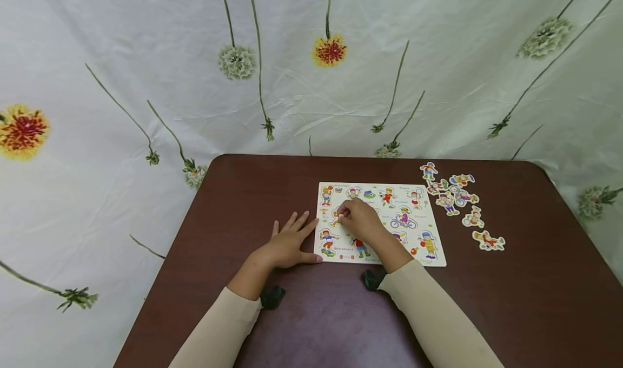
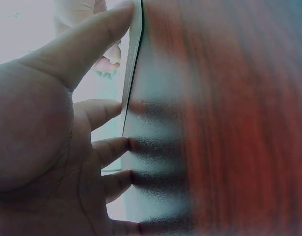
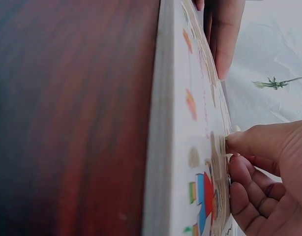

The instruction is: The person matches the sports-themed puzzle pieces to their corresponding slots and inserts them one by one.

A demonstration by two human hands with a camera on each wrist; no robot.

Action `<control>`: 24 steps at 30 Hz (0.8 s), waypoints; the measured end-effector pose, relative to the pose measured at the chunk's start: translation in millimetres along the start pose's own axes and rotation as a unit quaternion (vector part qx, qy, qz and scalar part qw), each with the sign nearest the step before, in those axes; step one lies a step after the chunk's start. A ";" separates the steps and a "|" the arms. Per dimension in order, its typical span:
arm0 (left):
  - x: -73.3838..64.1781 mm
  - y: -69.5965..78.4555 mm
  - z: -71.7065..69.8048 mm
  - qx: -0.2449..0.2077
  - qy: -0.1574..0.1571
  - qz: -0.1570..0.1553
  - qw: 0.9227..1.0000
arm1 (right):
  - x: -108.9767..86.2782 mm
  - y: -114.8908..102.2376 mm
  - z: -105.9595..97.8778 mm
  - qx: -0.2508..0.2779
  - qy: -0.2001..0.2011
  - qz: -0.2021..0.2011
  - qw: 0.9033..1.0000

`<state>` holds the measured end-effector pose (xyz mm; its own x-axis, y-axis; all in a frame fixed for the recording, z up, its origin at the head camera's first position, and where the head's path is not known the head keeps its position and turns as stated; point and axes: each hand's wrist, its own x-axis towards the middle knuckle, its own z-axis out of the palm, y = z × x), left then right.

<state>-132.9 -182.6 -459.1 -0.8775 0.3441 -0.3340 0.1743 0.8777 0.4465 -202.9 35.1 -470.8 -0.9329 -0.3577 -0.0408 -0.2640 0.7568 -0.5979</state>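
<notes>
"Flowered cloth hangs behind a dark red-brown table. Where's the work?"

"On the picture board, lying flat on the wood. The left hand is spread wide along its left side, thumb at the near corner. The right hand is drawn in narrow, thumb and fingertips pinching what looks like a small figure in the board's middle row, towards the left."

"Is that figure seated?"

"Can't tell. Fingers cover part of it, and the right wrist view is too edge-on to settle it."

"What could spoil things?"

"Uneven pressure, I'd say. Pushing on one edge might tip the figure and wedge it askew. A sideways shove could slide the board if the left thumb gave way, since the wood looks smooth."

"Anything in the way?"

"Mainly the right forearm. It crosses the near edge and hides part of the bottom row. Its dark wristband sits just outside that edge, so a low wrist might knock the board."

"And the loose pieces?"

"Off the board's right side, well apart from the right hand. Several crowd together, so lifting one could drag a neighbour. One red-clad piece lies alone, nearest the person."
</notes>
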 end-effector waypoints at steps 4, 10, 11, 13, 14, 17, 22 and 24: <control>1.1 -1.3 0.9 0.000 0.002 -0.001 1.000 | -2.1 -0.7 -2.0 0.014 0.000 0.004 1.000; 2.3 -2.8 2.1 0.002 0.004 0.001 1.000 | -6.8 0.1 -7.6 0.069 -0.013 0.028 0.997; 2.4 -3.0 2.2 0.002 0.004 0.001 1.000 | -7.7 0.4 -8.6 0.079 -0.015 0.032 0.996; 2.6 -3.6 2.4 0.003 0.004 0.001 1.000 | -9.7 0.7 -10.3 0.098 -0.017 0.038 0.994; 2.7 -3.8 2.5 0.002 0.005 0.001 1.000 | -10.5 1.0 -10.7 0.106 -0.017 0.039 0.993; 2.8 -3.6 2.4 0.002 0.004 0.002 1.000 | -12.8 2.3 -11.2 0.127 -0.013 0.044 0.991; 2.9 -3.3 2.3 0.001 0.003 0.002 1.000 | -16.3 3.2 -11.7 0.150 -0.007 0.044 0.988; 3.1 -3.6 2.4 0.001 0.004 0.002 1.000 | -17.4 3.5 -11.9 0.158 -0.003 0.046 0.986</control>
<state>-135.2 -183.9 -463.7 -0.8804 0.3444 -0.3260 0.1777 0.8769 0.4466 -190.5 50.5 -462.6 -0.9476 -0.2994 -0.1109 -0.0878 0.5782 -0.8112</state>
